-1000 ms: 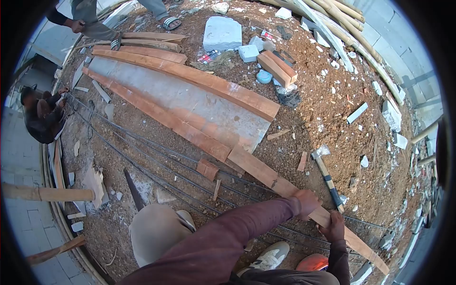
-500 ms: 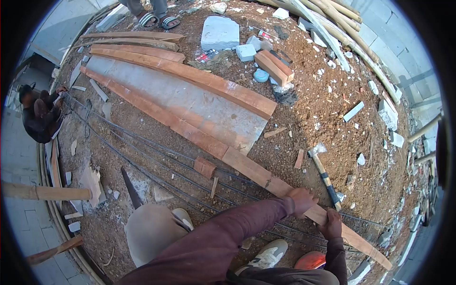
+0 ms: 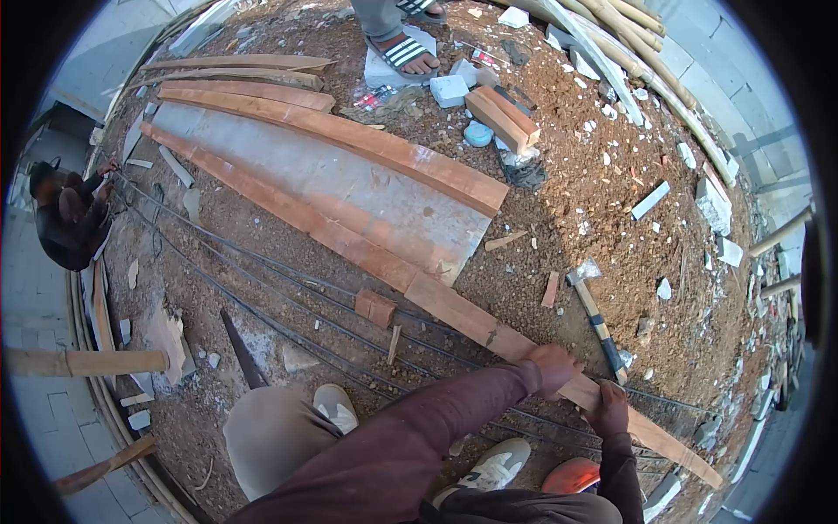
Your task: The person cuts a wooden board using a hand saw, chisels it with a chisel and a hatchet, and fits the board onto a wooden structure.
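A long wooden plank [image 3: 471, 316] runs diagonally toward the lower right, its upper-left end touching the end of another reddish board [image 3: 323, 229]. My left hand [image 3: 554, 370] is closed over the plank right of centre. Just beyond it, my right hand [image 3: 609, 410] grips the same plank by its edge. Steel bars [image 3: 349, 367] pass beneath the plank. A hammer-like tool [image 3: 597, 320] with a dark and tan handle lies on the soil just above my hands. A small reddish wood block [image 3: 375, 307] rests by the bars.
A grey sheet [image 3: 340, 175] lies between long boards. A person in striped sandals [image 3: 406, 54] stands at a white block [image 3: 384, 72]. Another person [image 3: 70, 214] crouches at the left by the bar ends. A saw blade [image 3: 242, 349] lies near my knee; bamboo poles [image 3: 624, 48] lie upper right.
The person in striped sandals has walked right, to the white block. My hands keep their hold on the plank, which has barely shifted. My knee has moved slightly left.
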`<state>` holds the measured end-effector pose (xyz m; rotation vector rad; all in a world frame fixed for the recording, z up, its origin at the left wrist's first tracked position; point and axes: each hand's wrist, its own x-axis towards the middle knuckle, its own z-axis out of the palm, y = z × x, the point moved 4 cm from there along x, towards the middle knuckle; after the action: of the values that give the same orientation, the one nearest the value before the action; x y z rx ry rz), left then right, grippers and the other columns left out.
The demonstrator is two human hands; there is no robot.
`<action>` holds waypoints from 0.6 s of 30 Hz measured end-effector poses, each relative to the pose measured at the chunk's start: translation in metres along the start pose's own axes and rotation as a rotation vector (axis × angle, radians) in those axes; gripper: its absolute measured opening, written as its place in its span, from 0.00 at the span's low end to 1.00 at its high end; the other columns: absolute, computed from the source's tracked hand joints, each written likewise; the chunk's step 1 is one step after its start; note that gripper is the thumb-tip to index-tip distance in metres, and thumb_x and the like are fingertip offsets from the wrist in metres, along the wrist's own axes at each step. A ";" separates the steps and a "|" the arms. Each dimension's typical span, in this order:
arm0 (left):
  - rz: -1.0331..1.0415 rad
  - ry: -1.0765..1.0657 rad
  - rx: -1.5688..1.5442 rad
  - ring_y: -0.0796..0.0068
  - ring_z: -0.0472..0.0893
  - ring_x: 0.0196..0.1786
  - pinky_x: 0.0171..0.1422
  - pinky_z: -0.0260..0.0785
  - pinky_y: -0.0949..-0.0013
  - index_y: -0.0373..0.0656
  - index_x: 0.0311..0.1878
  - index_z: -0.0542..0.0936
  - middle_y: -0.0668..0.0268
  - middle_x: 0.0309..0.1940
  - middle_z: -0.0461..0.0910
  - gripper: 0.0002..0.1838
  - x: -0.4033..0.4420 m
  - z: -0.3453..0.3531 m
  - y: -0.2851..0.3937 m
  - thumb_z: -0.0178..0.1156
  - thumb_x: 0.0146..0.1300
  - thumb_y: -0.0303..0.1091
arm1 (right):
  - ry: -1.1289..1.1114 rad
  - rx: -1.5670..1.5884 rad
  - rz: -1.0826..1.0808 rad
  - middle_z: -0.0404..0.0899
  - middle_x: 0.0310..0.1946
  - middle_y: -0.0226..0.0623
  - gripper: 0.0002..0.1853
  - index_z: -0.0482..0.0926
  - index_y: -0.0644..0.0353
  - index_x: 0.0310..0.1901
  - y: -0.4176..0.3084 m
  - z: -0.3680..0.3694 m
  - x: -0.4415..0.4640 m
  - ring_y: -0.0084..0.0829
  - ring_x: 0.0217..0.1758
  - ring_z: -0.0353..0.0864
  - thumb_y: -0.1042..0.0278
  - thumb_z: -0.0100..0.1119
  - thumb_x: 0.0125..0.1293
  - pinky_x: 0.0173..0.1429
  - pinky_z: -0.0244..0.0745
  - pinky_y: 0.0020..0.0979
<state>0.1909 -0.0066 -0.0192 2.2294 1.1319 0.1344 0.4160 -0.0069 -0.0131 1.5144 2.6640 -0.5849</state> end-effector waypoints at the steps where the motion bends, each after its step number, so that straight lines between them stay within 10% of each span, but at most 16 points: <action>1: -0.004 -0.018 -0.012 0.59 0.84 0.56 0.58 0.76 0.57 0.39 0.58 0.76 0.56 0.51 0.83 0.37 -0.001 0.001 0.002 0.76 0.48 0.50 | -0.031 0.014 0.026 0.81 0.49 0.46 0.37 0.76 0.57 0.53 0.001 -0.001 -0.002 0.52 0.55 0.78 0.63 0.81 0.36 0.62 0.72 0.47; 18: 0.039 0.019 0.013 0.59 0.83 0.55 0.59 0.75 0.58 0.36 0.61 0.75 0.56 0.50 0.84 0.39 0.007 0.017 -0.001 0.75 0.49 0.49 | -0.042 0.030 0.004 0.80 0.49 0.48 0.38 0.77 0.60 0.53 -0.013 -0.011 0.003 0.53 0.55 0.77 0.66 0.81 0.34 0.63 0.74 0.48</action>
<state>0.2007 -0.0096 -0.0345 2.2673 1.1025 0.1654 0.4059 -0.0066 0.0008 1.4973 2.6318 -0.6517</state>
